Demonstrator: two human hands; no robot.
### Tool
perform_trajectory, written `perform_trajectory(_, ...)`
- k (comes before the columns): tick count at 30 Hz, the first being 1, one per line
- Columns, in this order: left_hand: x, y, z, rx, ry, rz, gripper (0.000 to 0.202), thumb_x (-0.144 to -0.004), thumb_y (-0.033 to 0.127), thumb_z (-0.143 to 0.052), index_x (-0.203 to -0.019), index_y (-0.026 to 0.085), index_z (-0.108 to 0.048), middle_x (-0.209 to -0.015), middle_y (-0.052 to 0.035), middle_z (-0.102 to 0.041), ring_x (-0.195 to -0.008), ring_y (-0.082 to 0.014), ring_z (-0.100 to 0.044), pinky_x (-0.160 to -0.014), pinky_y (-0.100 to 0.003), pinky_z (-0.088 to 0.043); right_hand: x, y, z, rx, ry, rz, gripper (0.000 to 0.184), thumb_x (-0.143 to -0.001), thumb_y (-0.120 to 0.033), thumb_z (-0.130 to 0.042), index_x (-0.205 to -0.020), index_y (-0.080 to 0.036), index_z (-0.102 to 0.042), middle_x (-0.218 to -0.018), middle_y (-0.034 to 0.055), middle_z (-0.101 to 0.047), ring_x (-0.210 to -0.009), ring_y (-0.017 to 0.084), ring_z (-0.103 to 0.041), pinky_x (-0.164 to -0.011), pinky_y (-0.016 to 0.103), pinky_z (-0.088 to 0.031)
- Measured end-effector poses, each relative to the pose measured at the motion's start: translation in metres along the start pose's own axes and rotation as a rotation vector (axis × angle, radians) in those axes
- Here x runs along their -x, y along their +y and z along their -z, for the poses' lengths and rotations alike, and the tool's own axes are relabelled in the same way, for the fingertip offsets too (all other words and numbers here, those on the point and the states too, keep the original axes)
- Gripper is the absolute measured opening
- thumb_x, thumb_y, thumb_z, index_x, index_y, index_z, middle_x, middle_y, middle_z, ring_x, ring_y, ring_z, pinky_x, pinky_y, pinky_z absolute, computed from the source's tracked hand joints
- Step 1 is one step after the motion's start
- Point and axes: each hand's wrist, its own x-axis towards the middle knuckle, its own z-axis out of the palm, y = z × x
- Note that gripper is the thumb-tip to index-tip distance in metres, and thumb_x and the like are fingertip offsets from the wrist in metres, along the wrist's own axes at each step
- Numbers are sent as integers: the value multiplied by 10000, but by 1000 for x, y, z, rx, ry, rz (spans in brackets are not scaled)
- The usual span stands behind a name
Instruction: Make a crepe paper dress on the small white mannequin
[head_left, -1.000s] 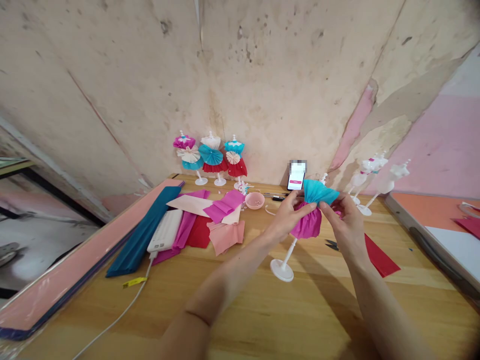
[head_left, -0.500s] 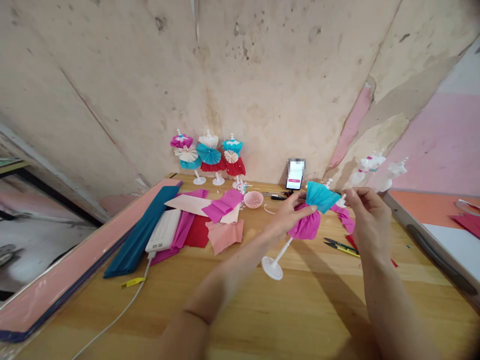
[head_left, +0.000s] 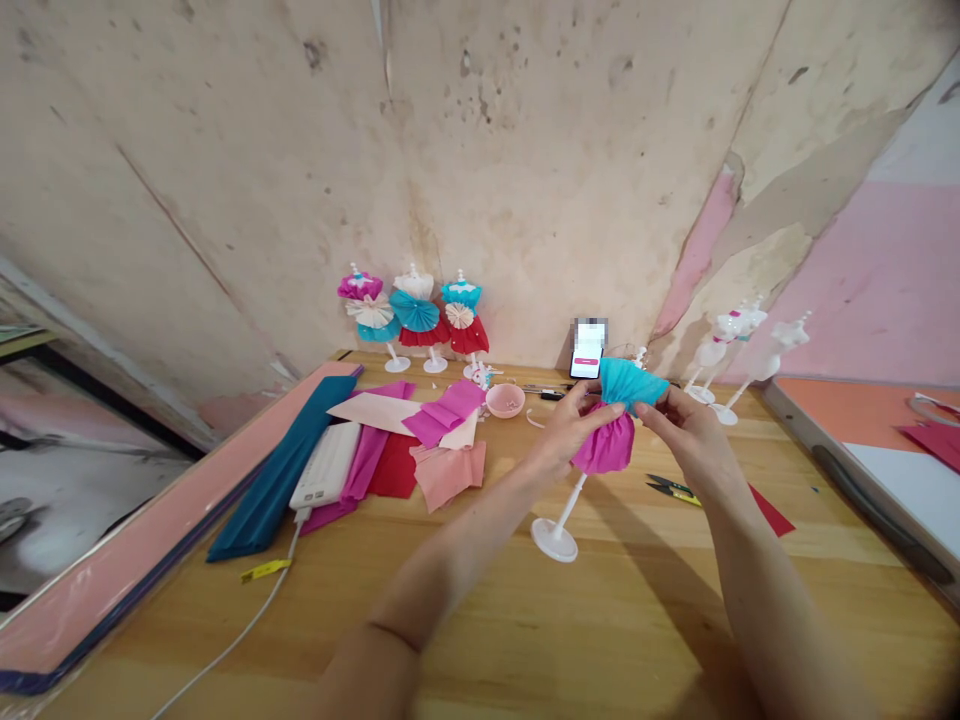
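Observation:
A small white mannequin stand (head_left: 555,538) leans on the wooden table (head_left: 600,620), dressed in a magenta crepe-paper skirt (head_left: 604,448) and a teal paper top (head_left: 628,382). My left hand (head_left: 570,425) grips the doll at its waist, fingers closed round the paper. My right hand (head_left: 686,430) pinches the right side of the teal top. Both hands hold the figure tilted above the table.
Three dressed mannequins (head_left: 412,315) stand at the wall. Folded crepe paper (head_left: 420,440), a white power bank (head_left: 326,465) with cable, a pink bowl (head_left: 505,400), a phone (head_left: 587,350), snips (head_left: 671,488), a red sheet (head_left: 769,512) and bare mannequins (head_left: 739,345) lie about.
My right hand had drawn away to the right half a second ago and has come back onto the teal top. The left hand kept its grip on the doll.

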Motion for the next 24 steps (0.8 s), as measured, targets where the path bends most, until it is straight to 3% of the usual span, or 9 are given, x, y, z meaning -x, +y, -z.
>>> perform_trajectory(10, 3, 0, -1, 126, -19, 30, 419, -741, 316, -786, -1086, 202, -575, -1019, -35, -643, -855, -133, -619, -761, -270, -471, 1, -13, -6, -199, -32, -36, 190, -830, -403, -665, -847, -214, -666, -772, 5, -621, -732, 161, -530, -675, 293, -427)
perform_trajectory(18, 4, 3, -2, 119, -4, -5, 495, -730, 332, -791, -1145, 215, -548, -1015, -29, -638, -895, -151, -617, -822, -301, -465, 1, -8, -6, -213, -12, -15, 184, -805, -405, -686, -848, -227, -679, -768, 10, -630, -754, 179, -552, -699, 314, -455)
perform_trajectory(24, 2, 0, -1, 187, -3, 63, 504, -703, 323, -816, -1124, 214, -561, -963, -13, -645, -834, -132, -619, -828, -304, -460, 0, -8, -7, -228, -4, -18, 159, -797, -375, -690, -867, -233, -690, -756, 6, -627, -732, 179, -542, -688, 318, -453)
